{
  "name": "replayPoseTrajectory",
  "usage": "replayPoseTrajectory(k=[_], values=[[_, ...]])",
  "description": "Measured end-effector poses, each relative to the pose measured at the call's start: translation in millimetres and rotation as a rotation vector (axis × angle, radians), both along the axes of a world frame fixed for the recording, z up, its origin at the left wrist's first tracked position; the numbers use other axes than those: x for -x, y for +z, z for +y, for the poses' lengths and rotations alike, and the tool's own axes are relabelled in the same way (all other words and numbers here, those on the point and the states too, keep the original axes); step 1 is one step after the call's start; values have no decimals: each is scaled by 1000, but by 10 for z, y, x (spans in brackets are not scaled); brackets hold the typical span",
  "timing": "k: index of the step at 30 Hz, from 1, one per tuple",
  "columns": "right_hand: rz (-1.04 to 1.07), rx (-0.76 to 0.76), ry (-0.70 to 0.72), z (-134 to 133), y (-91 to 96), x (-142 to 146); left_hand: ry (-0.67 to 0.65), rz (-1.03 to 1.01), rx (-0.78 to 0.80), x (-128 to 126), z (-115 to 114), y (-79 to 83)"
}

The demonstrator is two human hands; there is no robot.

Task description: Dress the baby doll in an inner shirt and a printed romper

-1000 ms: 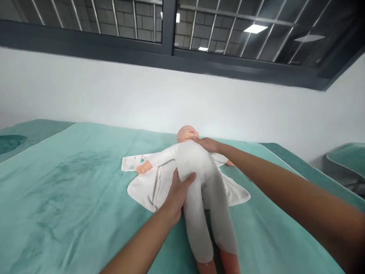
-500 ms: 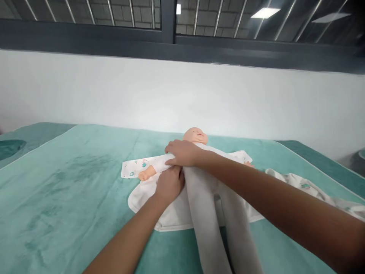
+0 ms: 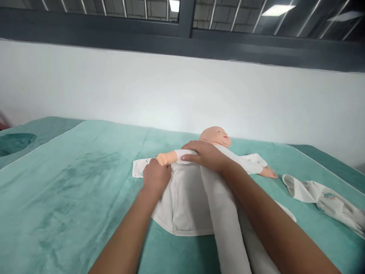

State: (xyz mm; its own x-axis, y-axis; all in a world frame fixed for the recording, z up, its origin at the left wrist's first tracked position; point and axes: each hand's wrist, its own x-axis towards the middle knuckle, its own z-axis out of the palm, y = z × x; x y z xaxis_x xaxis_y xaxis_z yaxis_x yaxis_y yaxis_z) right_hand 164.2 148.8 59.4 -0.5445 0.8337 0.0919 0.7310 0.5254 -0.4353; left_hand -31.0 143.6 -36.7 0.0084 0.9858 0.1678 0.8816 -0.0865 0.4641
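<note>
A baby doll [image 3: 225,201] with a white cloth body lies on its back, head at the far side and turned to the right. Beneath it is spread a white baby shirt [image 3: 186,213], its printed sleeves out to both sides. My right hand [image 3: 207,154] is closed around the doll's arm on the left, thumb below and fingers above. Just under that arm's bare plastic hand, my left hand [image 3: 157,177] is curled closed at the left sleeve [image 3: 138,167], seemingly gripping the shirt cloth; its fingertips are hidden.
Green plush cloth [image 3: 85,190] covers the table. A crumpled white printed garment [image 3: 327,196] lies to the right. Behind stands a white wall [image 3: 142,87], with a dark-framed barred window [image 3: 185,23] above.
The doll's left-side arm has been raised off the sleeve and straightened. My left hand moved outward to the sleeve near the doll's hand. The doll's head turned right; the view shifted left.
</note>
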Motion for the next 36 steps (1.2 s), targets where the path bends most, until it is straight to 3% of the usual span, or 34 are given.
replayPoseTrajectory(k=[4, 8, 16, 20, 24, 27, 30, 32, 33, 36], values=[[-95, -7, -29, 8, -24, 25, -49, -395, 130, 157, 23, 104], [-186, -90, -84, 53, -60, -23, 75, -593, 163, 187, 12, 210], [-384, -193, -69, 127, -182, -68, 186, -616, -47, 51, -81, 229], [-448, -262, -59, 167, -246, 163, 37, -589, -139, -170, -166, 200], [-506, -128, 46, 155, -176, 330, -32, -610, -149, -266, -183, 164], [-200, -59, -61, 47, -78, 81, -19, -679, -72, -210, -175, 158], [189, -205, -520, -81, -113, -479, -24, -713, -38, -173, -182, 154], [214, -269, -804, -129, -235, -884, -31, -724, -29, -182, -199, 150], [175, -260, -880, -139, -311, -1058, -30, -717, -25, -192, -210, 148], [102, -84, -788, -127, -501, -1379, 22, -621, -24, -219, -257, 145]])
